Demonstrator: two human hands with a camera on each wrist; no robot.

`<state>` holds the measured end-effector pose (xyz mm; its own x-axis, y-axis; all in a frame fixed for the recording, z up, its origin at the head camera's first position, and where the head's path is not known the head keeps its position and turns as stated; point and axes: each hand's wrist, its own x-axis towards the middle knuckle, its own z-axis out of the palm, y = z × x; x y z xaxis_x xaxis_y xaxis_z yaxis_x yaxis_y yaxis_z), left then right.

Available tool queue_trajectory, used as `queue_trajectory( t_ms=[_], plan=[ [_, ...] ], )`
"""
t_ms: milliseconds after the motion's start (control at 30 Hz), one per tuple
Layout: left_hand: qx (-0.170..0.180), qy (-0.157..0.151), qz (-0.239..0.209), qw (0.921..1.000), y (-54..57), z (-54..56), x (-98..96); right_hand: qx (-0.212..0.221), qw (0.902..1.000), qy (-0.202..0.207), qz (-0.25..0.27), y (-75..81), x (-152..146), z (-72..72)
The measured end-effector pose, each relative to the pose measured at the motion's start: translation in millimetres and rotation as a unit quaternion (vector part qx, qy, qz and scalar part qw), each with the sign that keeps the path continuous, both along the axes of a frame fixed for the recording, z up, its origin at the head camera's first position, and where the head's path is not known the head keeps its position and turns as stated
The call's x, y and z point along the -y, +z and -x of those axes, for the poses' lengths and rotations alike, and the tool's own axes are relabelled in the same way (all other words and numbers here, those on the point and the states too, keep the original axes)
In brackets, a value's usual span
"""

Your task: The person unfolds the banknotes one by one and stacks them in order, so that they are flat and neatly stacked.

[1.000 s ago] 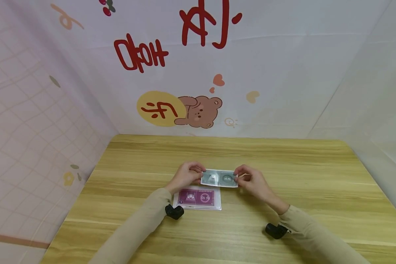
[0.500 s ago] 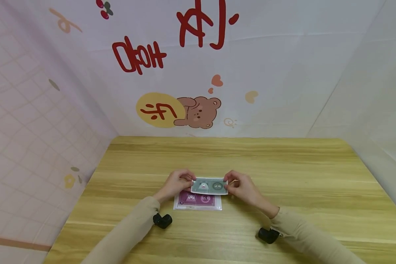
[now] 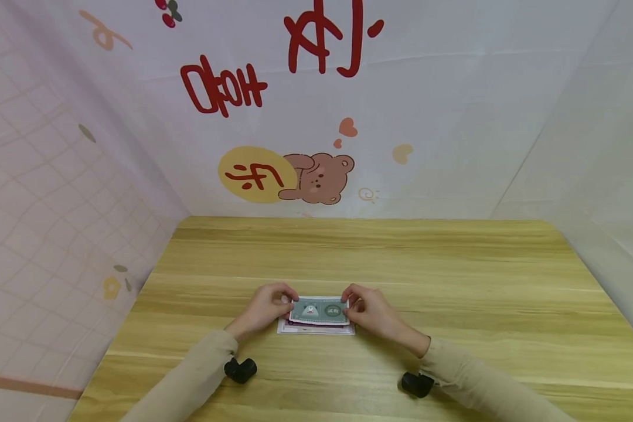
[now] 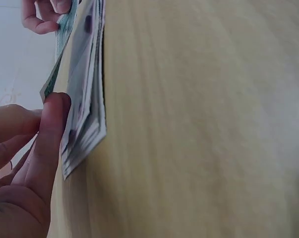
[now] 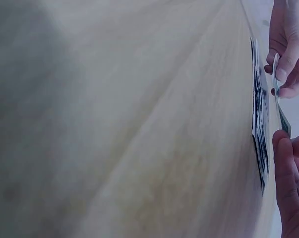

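Note:
A green play banknote [image 3: 320, 311] with a white figure and characters on it is held level between both hands, close over a stack of banknotes [image 3: 316, 330]. My left hand [image 3: 264, 307] pinches its left end between thumb and fingers. At the right end, my right hand [image 3: 371, 313] pinches it the same way. Of the stack's purple top note only a narrow strip shows in the head view. In the left wrist view the stack [image 4: 92, 99] has several loose layers, and the green note is tilted above it. The right wrist view shows a gap between note and stack.
The wood-grain table [image 3: 453, 275] spreads around the hands. Behind it hangs a white cloth backdrop [image 3: 443, 117] with a printed bear and red characters. Black wrist cameras [image 3: 241, 370] sit on both wrists, low over the table.
Both hands have carried the green banknote left and toward the person, from beyond the stack to over it. It now covers most of the purple note, which showed fully before.

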<state>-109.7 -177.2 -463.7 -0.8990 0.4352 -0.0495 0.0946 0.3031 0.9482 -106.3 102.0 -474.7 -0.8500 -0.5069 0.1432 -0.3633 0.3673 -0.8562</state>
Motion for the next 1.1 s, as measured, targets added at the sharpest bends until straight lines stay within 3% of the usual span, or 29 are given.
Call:
queue_trajectory(
  t_ms=[133,467,633,767,933,1100],
  plan=[
    [-0.019,-0.003,0.008,0.9998,-2.3,-2.5,3.5,-0.023,0.9990,0.003,-0.038,0.8,6,-1.2],
    [-0.018,0.004,0.058,0.9982,-6.7,-2.9,5.4,-0.030,0.9948,0.012,-0.097,-0.9,12,2.7],
    [-0.044,-0.009,0.094,0.9946,-3.1,-2.9,3.0,-0.027,0.9926,0.018,-0.117,0.7,14,3.3],
    [-0.080,-0.024,0.139,0.9868,1.6,-2.0,0.5,-0.033,0.9900,0.017,-0.136,1.8,14,3.3],
    [-0.117,-0.043,0.200,0.9720,6.9,2.7,1.5,-0.033,0.9923,0.040,-0.113,-1.4,10,7.4],
    [-0.136,-0.065,0.205,0.9671,11.1,8.0,5.1,-0.010,0.9961,0.067,-0.056,-2.5,-4,15.1]
  ],
)
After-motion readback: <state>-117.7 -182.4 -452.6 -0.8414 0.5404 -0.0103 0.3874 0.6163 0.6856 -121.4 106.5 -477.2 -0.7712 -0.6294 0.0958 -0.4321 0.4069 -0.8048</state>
